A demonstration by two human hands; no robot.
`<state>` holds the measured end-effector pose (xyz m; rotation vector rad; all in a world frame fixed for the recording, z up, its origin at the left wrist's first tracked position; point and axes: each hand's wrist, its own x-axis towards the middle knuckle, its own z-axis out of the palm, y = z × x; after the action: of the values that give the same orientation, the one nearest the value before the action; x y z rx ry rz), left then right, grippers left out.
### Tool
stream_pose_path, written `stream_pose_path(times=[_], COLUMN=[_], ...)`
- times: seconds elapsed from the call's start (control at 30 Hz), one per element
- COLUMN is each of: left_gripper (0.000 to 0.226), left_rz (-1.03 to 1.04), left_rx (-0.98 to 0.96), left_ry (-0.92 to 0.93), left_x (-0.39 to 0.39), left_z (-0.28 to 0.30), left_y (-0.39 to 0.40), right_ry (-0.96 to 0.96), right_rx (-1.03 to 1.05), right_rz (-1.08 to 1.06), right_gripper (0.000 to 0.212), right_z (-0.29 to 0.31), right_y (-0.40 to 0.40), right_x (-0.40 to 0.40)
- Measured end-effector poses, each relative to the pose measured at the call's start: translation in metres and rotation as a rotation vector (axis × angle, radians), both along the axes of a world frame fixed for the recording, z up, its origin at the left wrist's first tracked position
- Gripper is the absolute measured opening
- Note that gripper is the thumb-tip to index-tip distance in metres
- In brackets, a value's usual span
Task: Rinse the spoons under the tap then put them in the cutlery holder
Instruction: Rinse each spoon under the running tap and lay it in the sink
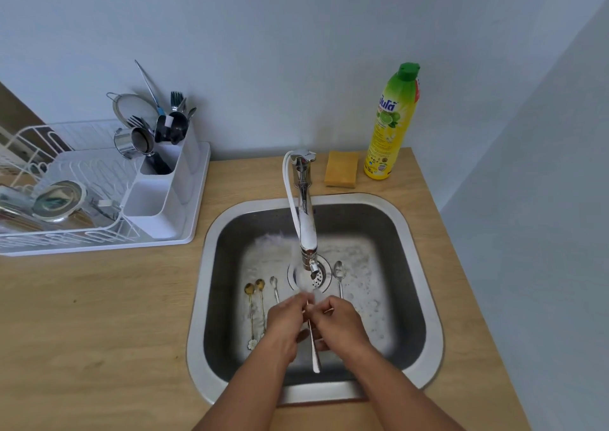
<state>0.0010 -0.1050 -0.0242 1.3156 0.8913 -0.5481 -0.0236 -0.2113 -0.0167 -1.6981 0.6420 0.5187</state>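
Head view has us bent over the sink (412,249), both hands meeting under the running tap (304,199). Our left hand (285,323) and right hand (341,325) are closed together on one silver spoon (313,348), fingers pinched near its upper end in the stream, its handle pointing back toward us between the wrists.

To rinse it well, we judge it best to keep the bowl squarely in the flow, rub both faces with the fingertips, and turn the spoon over so the back clears too, then shake it off low in the basin.

Just left of our left hand lie two gold spoons (255,298) and a small silver one (274,287) on the wet sink floor; another silver spoon (339,277) rests just beyond our right hand, beside the drain. The cutlery holder (161,196) stands well off to the left and farther away, on the dish rack (66,213).

Beyond our hands, a sponge (341,169) and a green-capped detergent bottle (392,124) sit on the pale wooden counter (99,315) against a plain grey-blue wall.
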Motion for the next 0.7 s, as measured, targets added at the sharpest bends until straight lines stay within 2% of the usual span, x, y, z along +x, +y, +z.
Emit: stream_pose_path(times=[0.1,0.2,0.3,0.4,0.53,0.7], left_gripper=[0.019,0.018,0.019,0.012,0.009,0.033], left_rz=[-0.016,0.044,0.039,-0.075,-0.157,-0.377], left_rx=[0.096,0.061,0.047,0.059,0.152,0.289], left_ry=[-0.082,-0.071,-0.019,-0.042,-0.126,-0.226], left_x=[0.002,0.006,0.010,0.008,0.007,-0.001], left_z=[-0.001,0.002,0.006,0.007,0.008,0.012], left_y=[0.001,0.001,0.001,0.001,0.006,0.000], right_ry=[0.061,0.116,0.071,0.008,0.019,0.012], right_rx=[0.091,0.105,0.030,-0.056,-0.040,0.053], right_rz=[-0.078,0.071,0.177,0.133,-0.011,0.007], right_gripper=[0.026,0.021,0.023,0.026,0.019,0.021], right_z=[-0.001,0.001,0.001,0.002,0.002,-0.001], right_y=[0.001,0.006,0.011,0.008,0.000,-0.001], right_x=[-0.002,-0.002,-0.001,0.009,0.018,0.032])
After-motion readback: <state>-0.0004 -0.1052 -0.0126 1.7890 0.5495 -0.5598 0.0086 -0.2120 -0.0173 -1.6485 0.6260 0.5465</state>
